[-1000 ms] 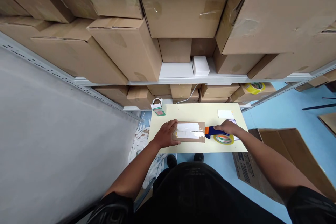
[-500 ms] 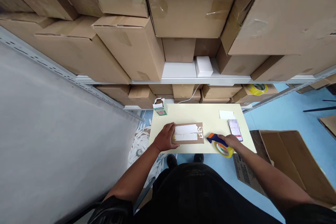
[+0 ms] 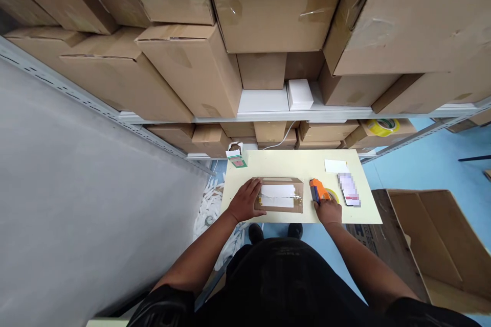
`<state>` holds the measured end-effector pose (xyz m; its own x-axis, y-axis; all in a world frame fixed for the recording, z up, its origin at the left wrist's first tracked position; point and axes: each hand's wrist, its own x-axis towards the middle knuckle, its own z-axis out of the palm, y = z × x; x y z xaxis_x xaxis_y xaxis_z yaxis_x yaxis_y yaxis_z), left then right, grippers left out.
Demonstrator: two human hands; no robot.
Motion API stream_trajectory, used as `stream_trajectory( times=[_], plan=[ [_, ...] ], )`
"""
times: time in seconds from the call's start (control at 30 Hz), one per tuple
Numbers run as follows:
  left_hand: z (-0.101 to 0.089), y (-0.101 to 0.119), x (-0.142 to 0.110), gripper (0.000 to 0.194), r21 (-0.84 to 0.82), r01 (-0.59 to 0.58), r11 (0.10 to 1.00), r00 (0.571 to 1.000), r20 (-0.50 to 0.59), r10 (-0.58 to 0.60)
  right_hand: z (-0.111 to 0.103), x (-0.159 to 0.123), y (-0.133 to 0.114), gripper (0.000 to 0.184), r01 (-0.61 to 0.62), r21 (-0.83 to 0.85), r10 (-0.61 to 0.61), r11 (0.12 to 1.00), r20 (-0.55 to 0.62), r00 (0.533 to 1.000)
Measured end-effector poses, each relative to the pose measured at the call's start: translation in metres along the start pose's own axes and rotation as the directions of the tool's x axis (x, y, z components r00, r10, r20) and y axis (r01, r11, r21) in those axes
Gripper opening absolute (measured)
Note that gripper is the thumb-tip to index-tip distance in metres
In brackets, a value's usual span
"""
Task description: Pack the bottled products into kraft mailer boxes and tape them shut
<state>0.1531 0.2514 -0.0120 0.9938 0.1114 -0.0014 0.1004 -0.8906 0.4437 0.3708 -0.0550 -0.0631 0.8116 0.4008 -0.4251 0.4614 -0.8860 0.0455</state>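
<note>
- Directions taken from table centre, 12 o'clock pointing away from the wearer.
- Small carton (image 3: 279, 204): on the table (image 3: 286, 162), toward 8 o'clock. White labels (image 3: 276, 192) on its upper face; clear, shiny tape across the 3 o'clock end of that face.
- Left hand (image 3: 246, 201): at the carton's 9 o'clock end. Fingers reach over the far corner, thumb set apart from them at the near corner, the end held between. Spacing between the individual fingers: cannot tell.
- Right hand (image 3: 329, 211): toward 4 o'clock, closed on the near part of the orange-and-blue tape dispenser (image 3: 319, 190). Fingers curled; whether pressed together, cannot tell.
- Dispenser: just beside the carton, apart from it, carrying a yellow tape roll (image 3: 332, 194) partly hidden by the hand.
- Phone (image 3: 348, 190): flat at 3 o'clock, screen partly blurred.
- White paper (image 3: 336, 166): at 2 o'clock, near the phone.
- Green-and-white box (image 3: 237, 156): at 10 o'clock, top open.
- Open large carton (image 3: 425, 230): on the floor, off the table toward 4 o'clock.
- White strips (image 3: 209, 209): heaped on the floor toward 8 to 9 o'clock.
</note>
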Motion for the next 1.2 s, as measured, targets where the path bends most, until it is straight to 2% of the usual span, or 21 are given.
stream_trajectory(
  times=[0.07,0.13,0.2,0.27,0.33,0.37,0.4,0.43,0.5,0.53,0.57,0.6,0.63,0.7,0.8,0.9,0.97,1.1,1.2],
  plan=[
    [0.001,0.0,-0.001,0.121,-0.015,0.005,1.0,1.0,-0.008,-0.005,-0.005,-0.007,-0.004,0.051,-0.021,0.057,0.022,0.998,-0.031,0.999],
    [0.003,0.001,-0.002,0.121,-0.041,0.006,0.999,1.0,-0.014,-0.006,-0.016,-0.016,-0.01,0.056,0.03,0.215,-0.012,0.976,-0.083,0.996],
    [0.007,0.003,-0.005,0.119,-0.089,-0.006,0.996,1.0,-0.015,0.004,-0.03,-0.026,-0.019,0.06,0.119,0.462,-0.093,0.879,-0.08,0.992],
    [0.014,0.009,-0.009,0.116,-0.169,-0.008,0.986,0.999,-0.043,0.0,-0.043,-0.033,-0.031,0.063,0.151,0.67,-0.172,0.727,-0.035,0.984],
    [0.025,0.017,-0.013,0.106,-0.287,0.045,0.957,0.988,-0.127,-0.084,-0.052,-0.038,-0.042,0.063,0.132,0.76,-0.183,0.636,-0.017,0.983],
    [0.031,0.021,-0.015,0.099,-0.365,0.101,0.925,0.968,-0.178,-0.176,-0.055,-0.04,-0.046,0.062,0.123,0.777,-0.174,0.617,-0.019,0.985],
    [0.037,0.025,-0.015,0.091,-0.46,0.178,0.87,0.928,-0.215,-0.304,-0.055,-0.041,-0.05,0.06,0.117,0.786,-0.156,0.607,-0.027,0.987],
    [0.042,0.028,-0.015,0.083,-0.562,0.266,0.783,0.866,-0.217,-0.45,-0.055,-0.042,-0.053,0.059,0.113,0.792,-0.141,0.6,-0.035,0.989],
    [0.05,0.031,-0.013,0.065,-0.733,0.41,0.543,0.71,-0.117,-0.694,-0.051,-0.045,-0.056,0.058,0.126,0.799,-0.139,0.587,-0.054,0.989],
    [0.052,0.031,-0.011,0.057,-0.785,0.448,0.428,0.65,-0.042,-0.759,-0.049,-0.046,-0.056,0.058,0.144,0.802,-0.151,0.58,-0.068,0.986],
    [0.053,0.03,-0.009,0.052,-0.816,0.466,0.343,0.617,0.021,-0.787,-0.047,-0.048,-0.057,0.058,0.161,0.803,-0.162,0.574,-0.082,0.983],
    [0.053,0.029,-0.008,0.048,-0.833,0.468,0.296,0.609,0.061,-0.791,-0.045,-0.049,-0.057,0.058,0.171,0.803,-0.167,0.57,-0.091,0.982],
    [0.052,0.027,-0.007,0.044,-0.843,0.459,0.282,0.62,0.077,-0.781,-0.043,-0.049,-0.056,0.057,0.175,0.805,-0.165,0.567,-0.097,0.982],
    [0.048,0.024,-0.005,0.041,-0.859,0.416,0.299,0.658,0.058,-0.751,-0.042,-0.048,-0.055,0.053,0.162,0.812,-0.133,0.561,-0.104,0.986],
    [0.046,0.02,-0.002,0.046,-0.883,0.335,0.328,0.715,0.011,-0.699,-0.039,-0.038,-0.053,0.045,0.126,0.836,-0.083,0.534,-0.096,0.992],
    [0.052,0.017,0.002,0.053,-0.893,0.312,0.325,0.745,0.018,-0.667,-0.032,-0.024,-0.051,0.037,0.095,0.846,-0.083,0.525,-0.06,0.995],
    [0.061,0.015,0.005,0.058,-0.888,0.332,0.318,0.743,0.038,-0.669,-0.024,-0.015,-0.051,0.033,0.073,0.84,-0.092,0.537,-0.028,0.995],
    [0.08,0.013,0.005,0.07,-0.874,0.394,0.284,0.709,0.093,-0.699,-0.008,-0.006,-0.048,0.03,-0.012,0.8,-0.095,0.6,0.087,0.992],
    [0.086,0.008,0.001,0.064,-0.855,0.431,0.289,0.696,0.111,-0.71,-0.002,-0.006,-0.042,0.034,-0.039,0.787,-0.113,0.616,0.137,0.984]
  ],
)
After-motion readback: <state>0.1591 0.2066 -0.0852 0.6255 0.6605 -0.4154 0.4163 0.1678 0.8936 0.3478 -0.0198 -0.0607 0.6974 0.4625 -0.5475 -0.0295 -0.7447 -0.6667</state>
